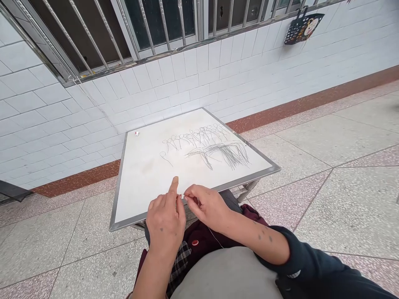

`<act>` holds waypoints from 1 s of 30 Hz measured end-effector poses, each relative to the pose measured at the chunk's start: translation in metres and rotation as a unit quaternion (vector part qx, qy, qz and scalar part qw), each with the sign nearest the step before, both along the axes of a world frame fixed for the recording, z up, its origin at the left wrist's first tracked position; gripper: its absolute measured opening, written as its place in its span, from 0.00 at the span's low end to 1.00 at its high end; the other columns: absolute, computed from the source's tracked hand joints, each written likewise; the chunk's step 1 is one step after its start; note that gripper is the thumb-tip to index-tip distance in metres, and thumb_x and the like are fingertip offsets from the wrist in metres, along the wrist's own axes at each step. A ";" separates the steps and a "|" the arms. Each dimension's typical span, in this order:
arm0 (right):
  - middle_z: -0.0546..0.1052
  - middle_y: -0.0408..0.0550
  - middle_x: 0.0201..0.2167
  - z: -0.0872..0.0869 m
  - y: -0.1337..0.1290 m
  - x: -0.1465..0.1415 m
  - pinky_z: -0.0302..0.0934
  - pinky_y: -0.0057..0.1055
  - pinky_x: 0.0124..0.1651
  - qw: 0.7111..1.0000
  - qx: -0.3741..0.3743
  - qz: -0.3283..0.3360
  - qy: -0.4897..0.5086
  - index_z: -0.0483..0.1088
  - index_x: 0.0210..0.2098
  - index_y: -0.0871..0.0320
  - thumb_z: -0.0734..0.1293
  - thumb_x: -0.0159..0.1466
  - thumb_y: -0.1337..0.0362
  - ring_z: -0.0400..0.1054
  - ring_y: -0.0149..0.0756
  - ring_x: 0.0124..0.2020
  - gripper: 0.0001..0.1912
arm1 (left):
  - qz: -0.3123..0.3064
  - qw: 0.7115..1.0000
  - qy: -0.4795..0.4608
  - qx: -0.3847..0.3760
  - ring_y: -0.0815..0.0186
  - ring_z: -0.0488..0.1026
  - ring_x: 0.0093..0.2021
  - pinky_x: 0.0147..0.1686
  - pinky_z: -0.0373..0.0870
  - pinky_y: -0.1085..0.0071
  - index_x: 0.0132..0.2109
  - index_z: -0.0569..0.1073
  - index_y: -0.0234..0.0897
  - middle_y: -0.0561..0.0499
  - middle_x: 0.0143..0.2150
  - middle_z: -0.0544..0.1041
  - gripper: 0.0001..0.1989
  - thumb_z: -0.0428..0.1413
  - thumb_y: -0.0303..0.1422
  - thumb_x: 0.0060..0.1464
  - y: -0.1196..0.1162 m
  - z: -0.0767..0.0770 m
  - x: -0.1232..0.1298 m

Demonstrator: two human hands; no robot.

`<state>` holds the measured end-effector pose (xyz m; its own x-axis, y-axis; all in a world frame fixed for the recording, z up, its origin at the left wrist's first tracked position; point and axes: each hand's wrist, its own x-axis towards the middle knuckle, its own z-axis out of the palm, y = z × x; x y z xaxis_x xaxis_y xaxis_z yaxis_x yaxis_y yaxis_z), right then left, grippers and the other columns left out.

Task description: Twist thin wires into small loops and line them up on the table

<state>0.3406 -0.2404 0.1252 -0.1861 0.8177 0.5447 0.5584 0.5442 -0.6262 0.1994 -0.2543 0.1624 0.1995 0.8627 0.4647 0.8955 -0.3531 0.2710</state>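
Note:
My left hand (166,216) is over the near edge of a white square table (143,178) with a grey metal rim. Its index finger points forward, while the thumb and the other fingers are drawn in. Close beside it on the right, my right hand (207,205) pinches with thumb and fingertips. A tiny white and reddish piece (182,196) shows between the two hands, too small to name. Thin dark strands (202,135) lie across the tabletop in a looped row, with a denser bundle (230,153) nearer me. One short curved strand (166,159) lies apart.
A small red and white item (136,133) sits at the table's far left corner. Behind stands a white tiled wall (174,91) with a barred window (162,25). A black basket (304,28) hangs at the upper right. Dark red cloth with a button (195,242) covers my lap.

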 end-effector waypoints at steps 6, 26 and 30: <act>0.71 0.45 0.27 -0.008 -0.003 -0.010 0.55 0.28 0.30 0.998 0.026 -0.034 -0.040 0.63 0.33 0.57 0.58 0.64 0.69 0.64 0.33 0.28 0.05 | 0.039 0.998 0.005 0.045 0.64 0.68 0.31 0.39 0.62 0.67 0.59 0.68 0.39 0.49 0.31 0.77 0.20 0.47 0.30 0.61 -0.002 -0.001 0.005; 0.72 0.43 0.28 -0.008 -0.003 -0.008 0.60 0.27 0.32 0.997 0.014 0.001 0.078 0.67 0.35 0.56 0.63 0.63 0.68 0.66 0.31 0.30 0.02 | 0.022 0.997 -0.057 0.039 0.71 0.74 0.34 0.31 0.67 0.75 0.62 0.62 0.45 0.55 0.41 0.80 0.22 0.49 0.29 0.60 -0.001 -0.001 -0.001; 0.71 0.43 0.25 -0.009 -0.002 -0.007 0.57 0.27 0.31 0.997 0.059 -0.003 0.048 0.67 0.34 0.56 0.62 0.64 0.69 0.63 0.31 0.29 0.04 | 0.010 0.997 -0.067 0.031 0.71 0.74 0.35 0.32 0.68 0.75 0.61 0.63 0.46 0.56 0.40 0.79 0.22 0.48 0.29 0.61 -0.002 -0.001 -0.002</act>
